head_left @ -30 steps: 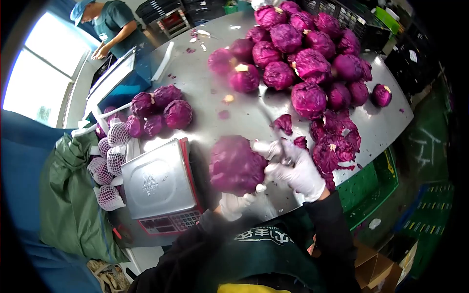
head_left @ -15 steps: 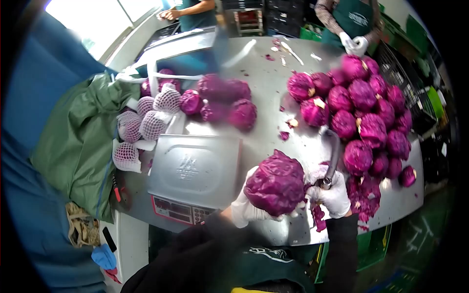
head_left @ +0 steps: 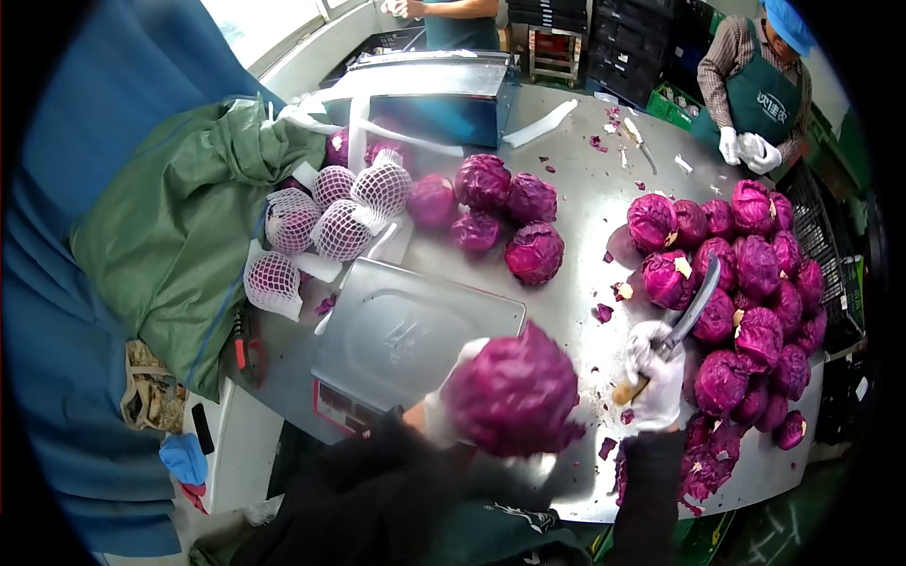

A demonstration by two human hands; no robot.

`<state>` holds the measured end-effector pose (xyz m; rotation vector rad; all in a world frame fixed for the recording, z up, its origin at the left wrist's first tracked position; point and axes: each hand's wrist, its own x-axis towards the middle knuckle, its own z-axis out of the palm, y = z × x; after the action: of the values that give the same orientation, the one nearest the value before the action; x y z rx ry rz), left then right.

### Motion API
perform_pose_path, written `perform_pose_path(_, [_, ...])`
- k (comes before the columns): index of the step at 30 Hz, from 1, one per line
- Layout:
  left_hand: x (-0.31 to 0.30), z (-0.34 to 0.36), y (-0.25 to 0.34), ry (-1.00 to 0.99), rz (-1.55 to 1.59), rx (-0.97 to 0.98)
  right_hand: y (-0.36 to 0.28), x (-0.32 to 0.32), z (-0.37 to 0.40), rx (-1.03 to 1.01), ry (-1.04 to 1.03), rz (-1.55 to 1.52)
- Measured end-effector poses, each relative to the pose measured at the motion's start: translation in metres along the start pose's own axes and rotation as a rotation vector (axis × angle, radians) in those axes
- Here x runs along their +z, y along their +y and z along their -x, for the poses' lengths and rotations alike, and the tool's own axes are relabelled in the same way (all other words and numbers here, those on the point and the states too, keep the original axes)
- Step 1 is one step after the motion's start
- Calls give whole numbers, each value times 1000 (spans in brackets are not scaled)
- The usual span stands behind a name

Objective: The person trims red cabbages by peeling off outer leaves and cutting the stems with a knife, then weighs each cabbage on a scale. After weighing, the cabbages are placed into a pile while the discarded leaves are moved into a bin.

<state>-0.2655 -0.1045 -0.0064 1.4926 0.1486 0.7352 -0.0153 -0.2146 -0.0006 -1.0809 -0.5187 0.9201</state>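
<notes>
My left hand, in a white glove, holds a large purple cabbage just right of the scale; the cabbage hides most of its fingers. In my gloved right hand is a knife, its wooden handle in the fist and its curved blade pointing up and away. Beyond the blade lies a big pile of purple cabbages. Torn cabbage leaves lie below the pile, near my right sleeve.
White foam nets and a green sack lie on the left. More cabbages sit behind the scale. A co-worker stands at the back right, another person at the back. A second knife lies on the table.
The view has shifted. My left hand and the cabbage have moved left, towards the scale, away from my right hand. The knife blade now stands clear of the cabbage.
</notes>
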Motion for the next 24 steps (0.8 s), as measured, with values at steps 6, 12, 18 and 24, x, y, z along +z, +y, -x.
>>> perform_pose_path(6, [-64, -24, -24, 250, -99, 140, 14, -7, 3, 227, -97, 256])
perform_pose_path(12, [-192, -157, 13, 662, 484, -149, 41, -63, 43, 386, 204, 213])
perform_pose_path(18, [-288, -244, -81, 893, -777, -80, 97, -92, 87, 174, 345, 275])
perform_pose_path(24, [-314, -272, -134, 521, -1514, -271, 105, -102, 111, 34, 514, 460])
